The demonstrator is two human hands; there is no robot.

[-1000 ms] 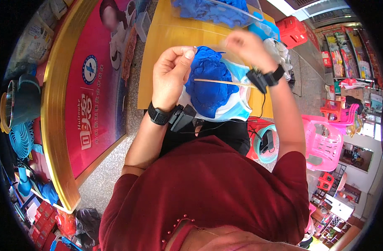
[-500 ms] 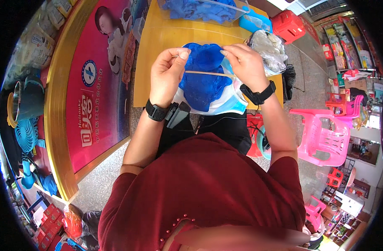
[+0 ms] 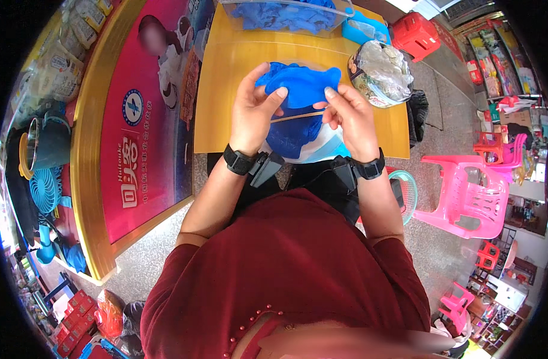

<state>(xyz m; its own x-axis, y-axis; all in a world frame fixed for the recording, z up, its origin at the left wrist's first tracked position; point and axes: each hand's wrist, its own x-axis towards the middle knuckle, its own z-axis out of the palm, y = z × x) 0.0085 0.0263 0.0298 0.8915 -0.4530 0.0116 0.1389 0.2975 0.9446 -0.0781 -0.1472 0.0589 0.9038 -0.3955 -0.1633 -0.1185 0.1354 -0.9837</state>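
Note:
A thin, stretchy piece of blue fabric (image 3: 301, 90) is held up between my hands over the near edge of the table. My left hand (image 3: 253, 113) pinches its left side between thumb and fingers. My right hand (image 3: 353, 116) pinches its right side. Below it, more dark blue fabric (image 3: 293, 142) lies heaped on a white and light-blue surface (image 3: 341, 149), whose shape is mostly hidden. A thin pale stick (image 3: 298, 116) crosses above the heap, just under the held piece; its ends are hidden near my hands.
On the yellow table (image 3: 217, 90) stand a clear bin (image 3: 286, 15) of blue fabric, a blue container (image 3: 367, 29) and a round tub (image 3: 381, 72) with crumpled plastic. A red stool (image 3: 414, 37) and a pink chair (image 3: 465, 197) are to the right. A pink-panelled counter (image 3: 145, 131) runs along the left.
Both hands have come slightly lower. The held fabric now looks lighter and is spread between them, apart from the dark heap. The stick sits slightly lower and more tilted.

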